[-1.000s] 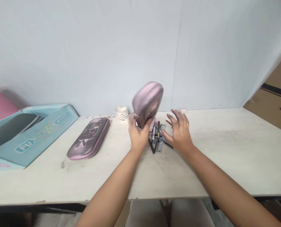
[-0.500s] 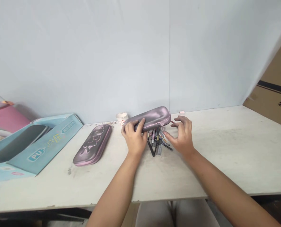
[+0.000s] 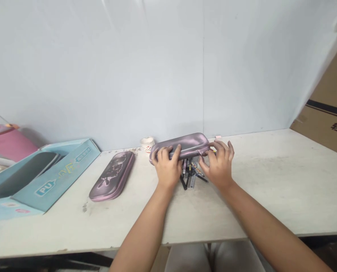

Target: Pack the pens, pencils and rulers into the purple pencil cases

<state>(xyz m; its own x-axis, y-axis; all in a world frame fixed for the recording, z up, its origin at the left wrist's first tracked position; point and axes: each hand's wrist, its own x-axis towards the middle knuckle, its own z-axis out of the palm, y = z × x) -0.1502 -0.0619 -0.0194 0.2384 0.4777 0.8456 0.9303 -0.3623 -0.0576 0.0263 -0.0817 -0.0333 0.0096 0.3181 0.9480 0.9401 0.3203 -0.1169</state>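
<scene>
From my remote seat, looking through the head camera, I have both hands closed on a glossy mauve-pink hard-shell pencil case (image 3: pixel 182 145), which lies lengthwise across the view just above a loose bundle of pens and markers (image 3: pixel 189 174) — I cannot tell whether its lower edge touches them or the bench. The left hand (image 3: pixel 166 168) spreads its fingers over the case's left half, while the right hand (image 3: pixel 218 166) curls around the right end, beside what looks like a small zip pull (image 3: pixel 200 153). Neither hand is wide open; both are narrowed on the shell. I would judge that holding it at both ends keeps the long case level and steady over the bundle. A scuffed off-white bench (image 3: pixel 256 196) carries everything, including a second mauve pencil case with a marbled pattern (image 3: pixel 112 175) lying flat to the left, a small white paper cup (image 3: pixel 147 144) near the wall and a tiny pink block (image 3: pixel 218 137) at the back edge. Further left sits an open turquoise cardboard box with "PU" lettering (image 3: pixel 63 177), with a pink package (image 3: pixel 12 145) behind it — a pale grey-blue partition wall (image 3: pixel 129 68) closes off the back, and a brown cardboard carton with a black stripe (image 3: pixel 327 121) leans in at the right
</scene>
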